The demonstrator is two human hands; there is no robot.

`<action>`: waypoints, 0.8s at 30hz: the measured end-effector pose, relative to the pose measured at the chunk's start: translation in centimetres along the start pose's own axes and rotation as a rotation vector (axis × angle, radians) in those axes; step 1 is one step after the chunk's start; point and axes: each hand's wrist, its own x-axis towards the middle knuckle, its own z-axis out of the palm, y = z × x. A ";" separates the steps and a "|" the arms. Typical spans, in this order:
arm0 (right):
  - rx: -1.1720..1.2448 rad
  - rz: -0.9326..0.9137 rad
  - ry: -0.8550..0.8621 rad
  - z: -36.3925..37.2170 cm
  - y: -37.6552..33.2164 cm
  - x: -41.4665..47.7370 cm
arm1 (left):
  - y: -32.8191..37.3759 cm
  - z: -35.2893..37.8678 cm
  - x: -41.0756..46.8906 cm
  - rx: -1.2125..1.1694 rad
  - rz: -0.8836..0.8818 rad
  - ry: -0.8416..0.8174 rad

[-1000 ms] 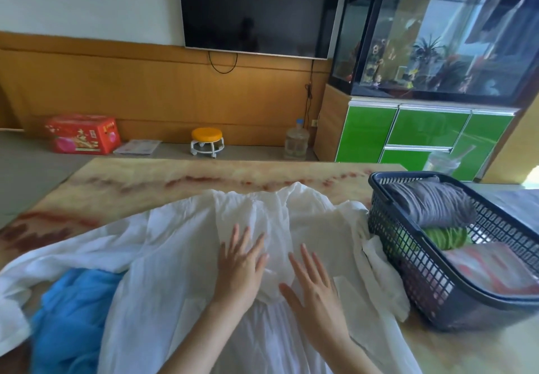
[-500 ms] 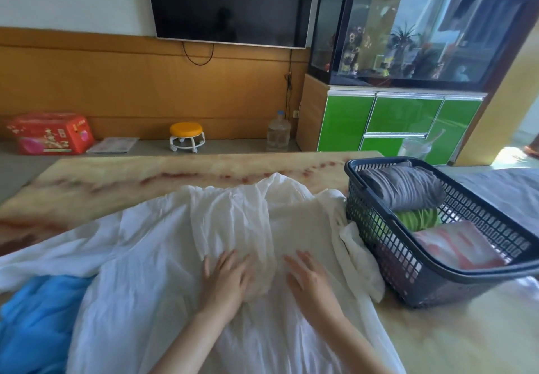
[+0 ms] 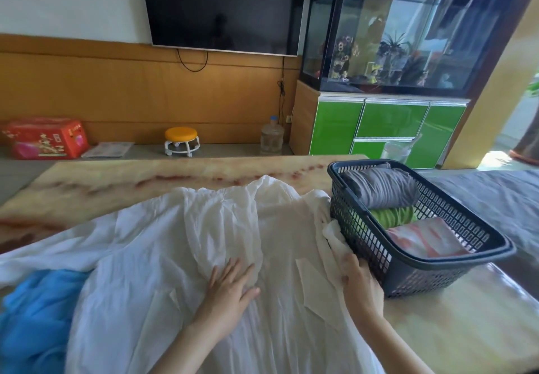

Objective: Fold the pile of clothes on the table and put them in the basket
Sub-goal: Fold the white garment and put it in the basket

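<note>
Right hand (image 3: pixel 360 283): gone from the middle of the white garment (image 3: pixel 163 257) to its right edge, just beside the basket (image 3: pixel 367 236), fingers curled on a fold of cloth, likely the start of a first fold inward. Left hand (image 3: pixel 230 289): unmoved at lower centre, flat, fingers straight, pressing the garment. Garment: spread over the table (image 3: pixel 116 175), under both hands.

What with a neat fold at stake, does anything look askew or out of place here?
The white garment is bunched at its right edge against the basket wall, where the right hand grips it. A crumpled blue garment lies partly under its left side. Nothing looks spilled or damaged.
</note>
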 end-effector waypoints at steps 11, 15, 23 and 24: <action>0.649 -0.255 0.354 -10.6 -10.3 2.6 | 1.2 -4.6 -1.0 -1.200 -0.166 0.162; 0.717 -0.478 -0.070 -7.4 -15.2 -0.3 | 0.5 -6.3 -0.3 -1.832 -0.310 0.104; 0.568 -0.716 -0.361 -1.6 -14.5 -3.3 | -4.4 -4.5 0.3 -1.426 -0.662 0.585; 0.557 -0.639 -0.320 -1.5 -13.8 -2.5 | -4.8 -4.9 0.3 -1.374 -0.688 0.644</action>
